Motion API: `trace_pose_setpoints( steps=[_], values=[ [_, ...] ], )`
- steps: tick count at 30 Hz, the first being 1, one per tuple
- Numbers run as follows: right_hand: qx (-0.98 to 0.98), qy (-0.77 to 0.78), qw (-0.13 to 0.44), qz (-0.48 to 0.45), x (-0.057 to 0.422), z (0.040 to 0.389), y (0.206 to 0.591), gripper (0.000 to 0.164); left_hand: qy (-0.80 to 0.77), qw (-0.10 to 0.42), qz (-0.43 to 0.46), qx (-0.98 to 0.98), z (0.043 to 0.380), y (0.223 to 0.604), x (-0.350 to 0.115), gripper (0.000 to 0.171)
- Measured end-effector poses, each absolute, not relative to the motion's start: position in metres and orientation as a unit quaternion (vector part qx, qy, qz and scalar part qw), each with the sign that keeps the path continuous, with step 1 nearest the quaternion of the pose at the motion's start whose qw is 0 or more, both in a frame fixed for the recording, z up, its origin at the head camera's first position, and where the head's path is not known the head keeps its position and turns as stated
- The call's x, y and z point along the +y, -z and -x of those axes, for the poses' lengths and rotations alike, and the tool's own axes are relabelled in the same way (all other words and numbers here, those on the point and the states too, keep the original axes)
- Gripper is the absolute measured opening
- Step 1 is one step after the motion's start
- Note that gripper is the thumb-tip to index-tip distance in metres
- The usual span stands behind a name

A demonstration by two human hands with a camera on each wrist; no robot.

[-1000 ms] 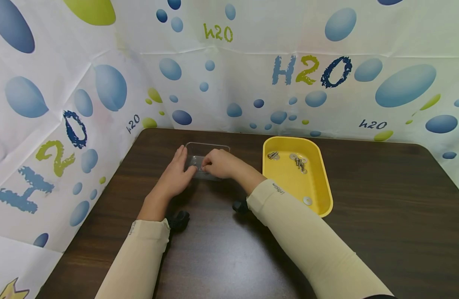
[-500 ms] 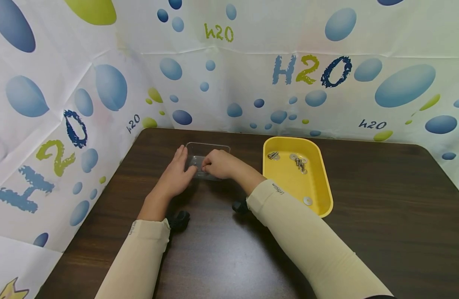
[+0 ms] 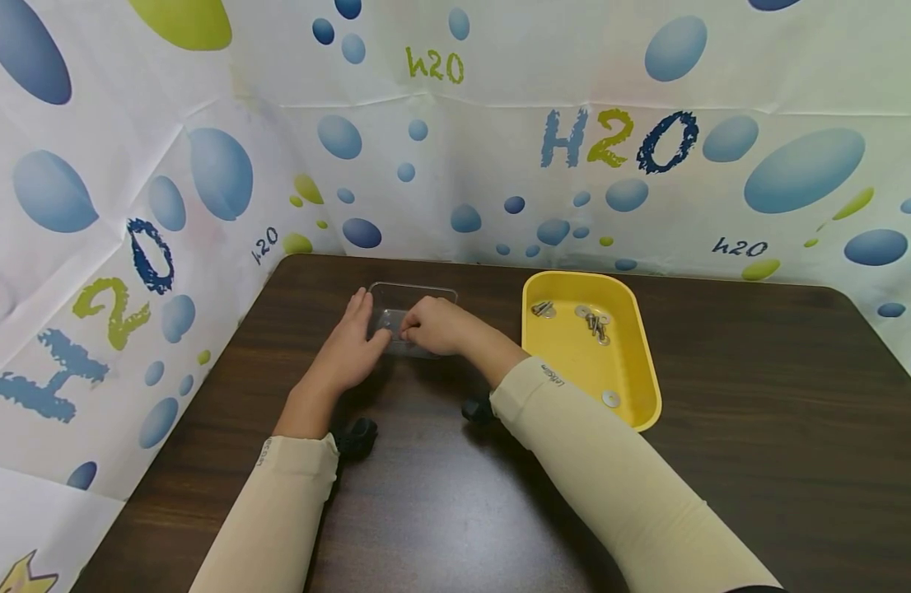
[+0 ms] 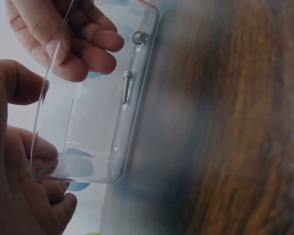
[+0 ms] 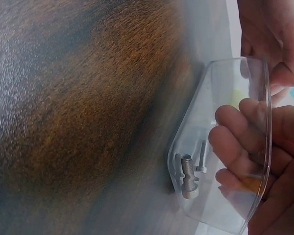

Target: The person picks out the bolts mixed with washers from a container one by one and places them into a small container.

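A clear plastic box (image 3: 389, 298) sits near the back of the table, left of centre. My left hand (image 3: 349, 347) grips its left end, thumb at the near rim and fingers along the outside. My right hand (image 3: 438, 324) reaches over the rim, its fingers curled inside the box; no object shows between them. In the left wrist view, a thin socket-head bolt (image 4: 126, 88) lies on the box's floor, with a thicker bolt (image 4: 139, 37) near the right fingers. The right wrist view shows the thick bolt (image 5: 189, 178) beside the thin bolt (image 5: 202, 155).
A yellow tray (image 3: 585, 371) stands right of the box. In it lie several bolts and washers (image 3: 596, 324), another small group (image 3: 543, 309) at its back left and one washer (image 3: 610, 399) near the front. A patterned sheet (image 3: 492, 148) borders the dark wooden table (image 3: 759, 412).
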State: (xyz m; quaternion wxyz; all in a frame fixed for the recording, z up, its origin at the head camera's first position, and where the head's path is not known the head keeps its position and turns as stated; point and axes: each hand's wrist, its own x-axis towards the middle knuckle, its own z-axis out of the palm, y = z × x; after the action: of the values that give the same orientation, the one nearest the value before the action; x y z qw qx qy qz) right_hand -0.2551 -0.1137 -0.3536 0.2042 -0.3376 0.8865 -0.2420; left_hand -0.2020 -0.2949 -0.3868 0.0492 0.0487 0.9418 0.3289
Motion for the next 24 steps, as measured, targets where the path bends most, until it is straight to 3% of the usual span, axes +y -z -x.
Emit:
trace_pose_setpoints(
  steps=[24],
  values=[
    [0.88, 0.29, 0.175, 0.333, -0.101, 0.256, 0.341, 0.024, -0.315, 0.049, -0.04, 0.947, 0.202, 0.381, -0.293, 0.074]
  ],
)
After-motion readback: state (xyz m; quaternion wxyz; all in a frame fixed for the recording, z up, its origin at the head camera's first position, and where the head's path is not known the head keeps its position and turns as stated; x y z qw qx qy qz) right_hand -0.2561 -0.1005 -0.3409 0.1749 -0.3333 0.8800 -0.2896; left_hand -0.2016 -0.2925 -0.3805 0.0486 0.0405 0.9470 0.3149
